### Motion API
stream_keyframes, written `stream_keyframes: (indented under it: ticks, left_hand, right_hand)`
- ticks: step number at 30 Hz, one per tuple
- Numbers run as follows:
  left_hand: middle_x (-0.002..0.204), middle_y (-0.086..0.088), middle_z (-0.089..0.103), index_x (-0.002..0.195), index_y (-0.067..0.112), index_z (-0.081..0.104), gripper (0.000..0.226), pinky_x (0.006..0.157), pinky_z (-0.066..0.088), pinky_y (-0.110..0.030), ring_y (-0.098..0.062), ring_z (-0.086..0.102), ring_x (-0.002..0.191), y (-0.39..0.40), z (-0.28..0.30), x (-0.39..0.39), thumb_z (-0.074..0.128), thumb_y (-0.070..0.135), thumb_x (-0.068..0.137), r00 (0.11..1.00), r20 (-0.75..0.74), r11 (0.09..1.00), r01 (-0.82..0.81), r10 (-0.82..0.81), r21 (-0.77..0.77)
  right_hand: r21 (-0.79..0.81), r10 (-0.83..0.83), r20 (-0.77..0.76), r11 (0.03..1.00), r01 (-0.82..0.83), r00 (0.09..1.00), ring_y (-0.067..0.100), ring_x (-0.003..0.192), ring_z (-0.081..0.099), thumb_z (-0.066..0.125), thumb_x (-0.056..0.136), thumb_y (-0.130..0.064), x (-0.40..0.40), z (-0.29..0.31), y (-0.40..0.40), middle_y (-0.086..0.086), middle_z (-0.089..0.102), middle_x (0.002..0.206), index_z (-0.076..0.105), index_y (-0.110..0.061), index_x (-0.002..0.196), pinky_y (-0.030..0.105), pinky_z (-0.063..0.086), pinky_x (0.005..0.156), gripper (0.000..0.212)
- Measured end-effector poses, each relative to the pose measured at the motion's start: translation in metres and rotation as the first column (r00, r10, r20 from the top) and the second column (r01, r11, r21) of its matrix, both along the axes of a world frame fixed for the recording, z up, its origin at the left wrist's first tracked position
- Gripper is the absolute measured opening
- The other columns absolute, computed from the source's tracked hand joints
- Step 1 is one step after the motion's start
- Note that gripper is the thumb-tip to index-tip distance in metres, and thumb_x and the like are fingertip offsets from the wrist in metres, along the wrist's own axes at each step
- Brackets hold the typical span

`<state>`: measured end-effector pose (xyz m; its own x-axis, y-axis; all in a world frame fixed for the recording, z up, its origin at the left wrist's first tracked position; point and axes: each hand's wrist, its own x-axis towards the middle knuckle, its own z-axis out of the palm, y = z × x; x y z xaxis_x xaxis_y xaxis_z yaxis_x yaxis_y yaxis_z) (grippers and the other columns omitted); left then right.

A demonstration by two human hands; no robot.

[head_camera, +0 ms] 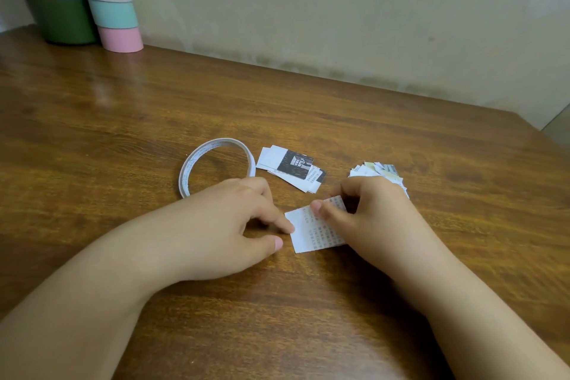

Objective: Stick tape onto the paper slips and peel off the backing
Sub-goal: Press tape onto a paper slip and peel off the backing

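Paper slip (pixel 311 233), printed with small text, lies flat on the wooden table (pixel 123 120) between the two hands, near the front edge of the work area. It looks thin and very light, so I judge it will slide or lift at the slightest drag and crease if pinched hard; it is best pinned flat at one edge while tape goes down along another. The right hand (pixel 367 213) pinches its upper right part, thumb on top of the print and fingers curled behind. The left hand (pixel 234 225) touches the slip's left edge with a fingertip, its other fingers loosely curled; whether it holds a bit of tape or backing I cannot tell.

Just behind the left hand lies the double-sided tape roll (pixel 216 163), a thin, nearly spent ring lying flat. Its tape should be sticky and limp once pulled free, likely to curl onto itself, so short lengths seem safer. Beside the roll sits a small pile of printed slips (pixel 290 168), one showing a dark picture. Another stack of slips (pixel 377 170) lies behind the right hand, partly hidden by it.

At the far left corner, against the wall, stand a green canister (pixel 58 9) and a stack of pastel tape rolls (pixel 111 0).
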<state>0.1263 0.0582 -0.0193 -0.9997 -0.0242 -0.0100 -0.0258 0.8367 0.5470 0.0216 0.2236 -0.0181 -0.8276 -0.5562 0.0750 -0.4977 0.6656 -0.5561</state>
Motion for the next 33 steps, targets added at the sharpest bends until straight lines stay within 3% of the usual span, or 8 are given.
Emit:
stream_keyframes:
  ticks: [5, 10, 33]
  left_hand:
    - [0.095, 0.021, 0.046, 0.103, 0.05, 0.063, 0.02, 0.072, 0.031, -0.006, 0.014, 0.038, 0.092, 0.0, 0.0, -0.001, 0.058, 0.041, 0.087, 1.0, 0.005, 1.0, -0.007, 0.007, 0.012]
    - [0.095, 0.021, 0.047, 0.102, 0.05, 0.063, 0.019, 0.074, 0.032, -0.007, 0.015, 0.038, 0.093, 0.0, 0.0, 0.0, 0.058, 0.041, 0.087, 1.0, 0.007, 1.0, -0.012, 0.012, 0.023]
    - [0.095, 0.021, 0.048, 0.098, 0.053, 0.063, 0.017, 0.074, 0.029, -0.002, 0.017, 0.038, 0.094, -0.001, -0.001, 0.0, 0.059, 0.042, 0.085, 1.0, -0.015, 1.0, 0.008, -0.008, 0.016]
  right_hand:
    - [-0.003, 0.028, 0.075, 1.0, -0.028, 0.997, -0.007, 0.05, 0.05, 0.067, 0.083, -0.04, -0.01, 0.009, 0.011, -0.02, 0.056, 0.052, 0.061, -0.026, 0.067, 0.007, 0.036, 0.047, 0.021]
    - [0.039, 0.06, 0.064, 0.997, -0.062, 0.996, -0.009, 0.052, 0.05, 0.068, 0.083, -0.036, -0.013, 0.009, 0.014, -0.012, 0.06, 0.061, 0.062, -0.026, 0.069, 0.005, 0.036, 0.046, 0.018]
    - [0.017, 0.093, 0.052, 0.995, -0.094, 0.994, -0.008, 0.054, 0.05, 0.072, 0.081, -0.03, -0.016, 0.006, 0.014, -0.011, 0.058, 0.063, 0.059, -0.025, 0.065, 0.006, 0.037, 0.05, 0.021]
